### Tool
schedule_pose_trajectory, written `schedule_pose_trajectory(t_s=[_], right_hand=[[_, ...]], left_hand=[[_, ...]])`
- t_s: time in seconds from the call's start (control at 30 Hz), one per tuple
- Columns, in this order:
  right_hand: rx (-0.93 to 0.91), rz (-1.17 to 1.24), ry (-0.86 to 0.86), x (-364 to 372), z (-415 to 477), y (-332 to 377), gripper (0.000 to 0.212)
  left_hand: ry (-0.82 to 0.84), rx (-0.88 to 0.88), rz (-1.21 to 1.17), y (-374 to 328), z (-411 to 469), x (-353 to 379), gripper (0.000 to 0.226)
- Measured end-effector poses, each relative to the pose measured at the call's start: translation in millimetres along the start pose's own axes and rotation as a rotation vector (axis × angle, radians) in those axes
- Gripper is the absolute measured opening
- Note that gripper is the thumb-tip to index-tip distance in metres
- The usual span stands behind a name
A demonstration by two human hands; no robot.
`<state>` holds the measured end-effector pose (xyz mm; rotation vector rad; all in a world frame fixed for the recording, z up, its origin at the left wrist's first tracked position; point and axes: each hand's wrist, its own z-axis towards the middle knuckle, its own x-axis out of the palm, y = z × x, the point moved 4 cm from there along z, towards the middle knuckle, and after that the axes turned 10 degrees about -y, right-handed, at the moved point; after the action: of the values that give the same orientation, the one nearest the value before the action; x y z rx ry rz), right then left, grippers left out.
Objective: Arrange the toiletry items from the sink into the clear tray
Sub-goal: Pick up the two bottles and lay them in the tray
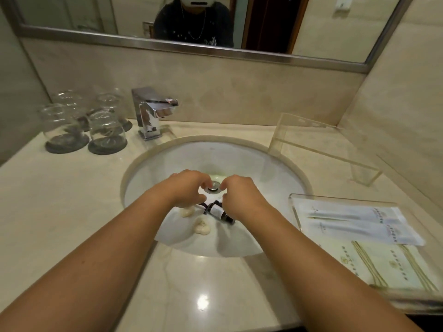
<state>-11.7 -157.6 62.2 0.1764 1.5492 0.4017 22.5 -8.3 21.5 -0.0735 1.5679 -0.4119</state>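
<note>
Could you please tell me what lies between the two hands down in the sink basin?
In the head view, the metal drain plug sits between the left hand and right hand, with a small dark bottle just below it.

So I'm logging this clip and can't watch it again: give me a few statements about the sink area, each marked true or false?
1. Both hands reach into the sink basin. True: the left hand and right hand are down by the drain.
2. A small dark bottle lies in the basin. True.
3. The clear tray sits left of the sink. False: it sits to the right and holds flat white packets.
4. The glasses stand inside the basin. False: they stand on the counter, left of the faucet.
5. Water runs from the faucet. False: none shows.
</note>
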Motion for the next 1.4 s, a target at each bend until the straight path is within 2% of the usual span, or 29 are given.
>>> schedule_pose_trajectory(t_s=[0.1, 0.3, 0.5, 0.67, 0.9, 1.07, 1.2, 1.4], right_hand=[[0.118, -0.039, 0.062, 20.8, 6.0, -11.9, 0.043], [0.221, -0.005, 0.093, 54.3, 6.6, -36.7, 0.037], [0.202, 0.019, 0.101, 64.2, 13.1, -41.5, 0.032], [0.180, -0.022, 0.094, 79.2, 17.6, -36.8, 0.043], [0.220, -0.023, 0.133, 79.6, 11.0, -36.1, 0.051], [0.228, -0.065, 0.163, 61.5, -0.6, -31.3, 0.040], [0.203, 0.026, 0.100, 34.7, -12.5, -22.5, 0.053], [0.089, 0.021, -0.042, -1.6, -33.7, -11.3, 0.027]], left_hand=[[0.025, 0.002, -0.059, -2.6, 15.2, 6.1, 0.035], [0.116, 0.004, -0.128, -14.7, 42.6, 26.5, 0.035], [0.202, 0.027, -0.122, -27.1, 57.6, 46.0, 0.034], [0.223, 0.048, -0.083, -33.0, 59.7, 55.2, 0.038], [0.194, 0.053, -0.071, -35.0, 60.8, 60.8, 0.024], [0.195, 0.031, -0.064, -34.4, 61.3, 68.0, 0.039], [0.209, 0.067, -0.010, -37.7, 58.1, 68.3, 0.041], [0.125, 0.036, -0.205, -33.3, 57.9, 47.1, 0.042]])
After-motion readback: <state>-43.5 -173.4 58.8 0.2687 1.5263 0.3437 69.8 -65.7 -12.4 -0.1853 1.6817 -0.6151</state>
